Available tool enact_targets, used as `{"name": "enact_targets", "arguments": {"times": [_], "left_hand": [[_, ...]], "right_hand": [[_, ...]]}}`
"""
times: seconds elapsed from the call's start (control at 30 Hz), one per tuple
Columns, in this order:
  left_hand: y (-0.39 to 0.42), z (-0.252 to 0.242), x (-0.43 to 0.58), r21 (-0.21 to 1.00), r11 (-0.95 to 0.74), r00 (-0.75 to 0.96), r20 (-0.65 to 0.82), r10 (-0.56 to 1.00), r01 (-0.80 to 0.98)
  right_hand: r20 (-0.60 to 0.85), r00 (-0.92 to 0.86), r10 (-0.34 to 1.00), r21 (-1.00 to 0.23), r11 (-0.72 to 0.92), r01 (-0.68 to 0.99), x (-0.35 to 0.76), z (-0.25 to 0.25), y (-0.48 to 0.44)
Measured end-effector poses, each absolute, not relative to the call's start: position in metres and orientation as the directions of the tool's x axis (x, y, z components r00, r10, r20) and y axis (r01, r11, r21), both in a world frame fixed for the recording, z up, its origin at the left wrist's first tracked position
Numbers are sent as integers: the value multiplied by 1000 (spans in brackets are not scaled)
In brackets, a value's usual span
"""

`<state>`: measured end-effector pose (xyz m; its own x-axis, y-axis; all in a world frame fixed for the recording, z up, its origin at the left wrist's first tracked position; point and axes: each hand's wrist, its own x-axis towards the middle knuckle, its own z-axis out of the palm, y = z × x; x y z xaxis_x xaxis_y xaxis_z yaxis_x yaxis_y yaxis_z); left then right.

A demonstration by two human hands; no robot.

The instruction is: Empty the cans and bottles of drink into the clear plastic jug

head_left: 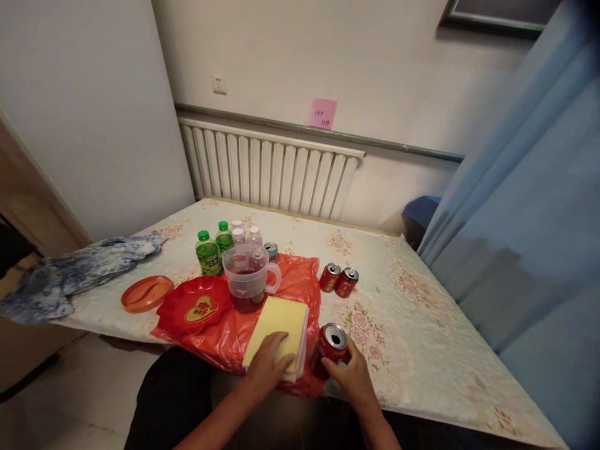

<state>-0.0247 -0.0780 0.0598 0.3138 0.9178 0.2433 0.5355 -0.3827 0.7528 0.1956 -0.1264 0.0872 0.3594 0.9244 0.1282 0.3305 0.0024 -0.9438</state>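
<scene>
Two hands at the table's near edge.
Left hand (268,362) lies flat, open, on the yellow pad (280,325); right hand (352,375) curls round an opened red can (332,355).

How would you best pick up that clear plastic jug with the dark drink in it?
Probably by its handle, which sticks out on the measuring jug's right side, so come in from the right. The jug stands upright on the red plastic bag, partly filled and open-topped, so keep it level. The red plate crowds its left side.
</scene>
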Motion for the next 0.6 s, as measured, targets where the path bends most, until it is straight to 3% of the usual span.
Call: {"name": "enact_targets", "arguments": {"times": [0.07, 0.3, 0.47, 0.6], "left_hand": [[-60, 50, -32, 628, -424, 288, 313, 905, 652], [-18, 37, -32, 500, -485, 318, 384, 867, 718], [-14, 22, -31, 327, -464, 316, 417, 853, 823], [-12, 15, -33, 285, -466, 326, 423, 845, 838]], "right_hand": [[135, 425, 895, -937, -24, 349, 214, 83, -121], [218, 581, 784, -909, -54, 414, 274, 78, -94], [257, 667, 699, -889, -100, 447, 310, 73, -64], [318, 712, 626, -864, -119, 490, 329, 71, -36]]}}
